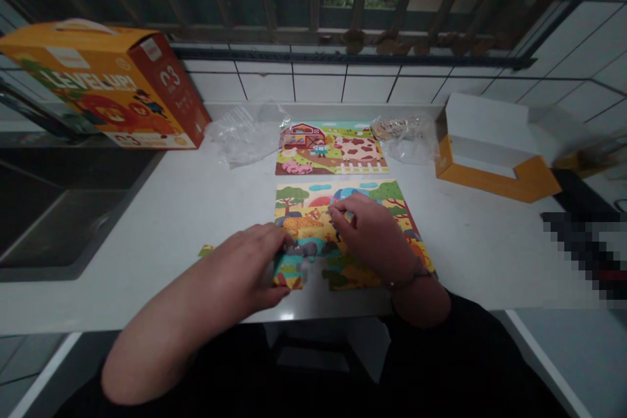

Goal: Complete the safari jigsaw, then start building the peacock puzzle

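Table (470,255): large box (112,88) stood at left; open small box (494,157) at right. Animal puzzle (304,225), gap at near edge, located centrally, just nearer than farm picture (330,149). Puzzle's left side touched by left hand (255,261), fingers slightly spread; right hand (360,225) curled over puzzle, fingertips together; whether a piece is pinched cannot be told. Loose piece (206,251) seen beside left forearm.
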`<state>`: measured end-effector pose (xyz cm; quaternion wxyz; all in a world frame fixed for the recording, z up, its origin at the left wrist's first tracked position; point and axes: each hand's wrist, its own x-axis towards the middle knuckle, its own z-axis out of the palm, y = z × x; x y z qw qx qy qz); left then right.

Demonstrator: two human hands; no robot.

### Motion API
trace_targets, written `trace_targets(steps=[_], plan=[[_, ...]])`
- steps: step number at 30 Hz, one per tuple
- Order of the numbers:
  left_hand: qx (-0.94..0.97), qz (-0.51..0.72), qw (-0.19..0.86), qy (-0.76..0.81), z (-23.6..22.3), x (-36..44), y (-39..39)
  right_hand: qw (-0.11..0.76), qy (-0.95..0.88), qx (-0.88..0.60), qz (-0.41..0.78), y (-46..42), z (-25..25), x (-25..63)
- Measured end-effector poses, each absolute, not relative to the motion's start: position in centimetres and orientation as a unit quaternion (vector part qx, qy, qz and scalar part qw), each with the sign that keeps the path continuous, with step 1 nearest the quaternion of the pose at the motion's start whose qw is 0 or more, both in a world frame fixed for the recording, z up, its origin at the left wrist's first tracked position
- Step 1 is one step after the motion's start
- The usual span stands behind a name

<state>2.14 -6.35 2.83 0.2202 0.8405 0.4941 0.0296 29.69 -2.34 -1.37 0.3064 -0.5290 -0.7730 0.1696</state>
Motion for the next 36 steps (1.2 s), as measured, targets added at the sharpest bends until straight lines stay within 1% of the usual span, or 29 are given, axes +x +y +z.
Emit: trace_targets(steps=[3,7,15,22,27,36], plan=[[0.864,0.021,0.228,0.448,2.2,5.3,-7.1,0.325,-0.763,-0.535,0.162,-1.9,-1.8,30.0],[0.872,0.013,0.219,0.438,1.0,7.4,-7.0,0.312,-0.766,-0.535,0.17,-1.7,-2.5,29.8],[0.862,-0.018,0.211,0.46,1.1,7.2,-6.5,0.303,-0.769,-0.539,0.163,-1.6,-2.8,29.8],[0.871,-0.018,0.206,0.446,1.1,7.4,-6.3,0.288,-0.771,-0.546,0.157,-1.7,-2.8,29.7],[0.876,-0.006,0.222,0.429,0.9,7.5,-6.3,0.274,-0.771,-0.551,0.167,-1.8,-2.6,29.5],[0.868,-0.015,0.199,0.454,1.2,7.3,-6.5,0.273,-0.772,-0.549,0.17,-1.9,-2.5,29.5]])
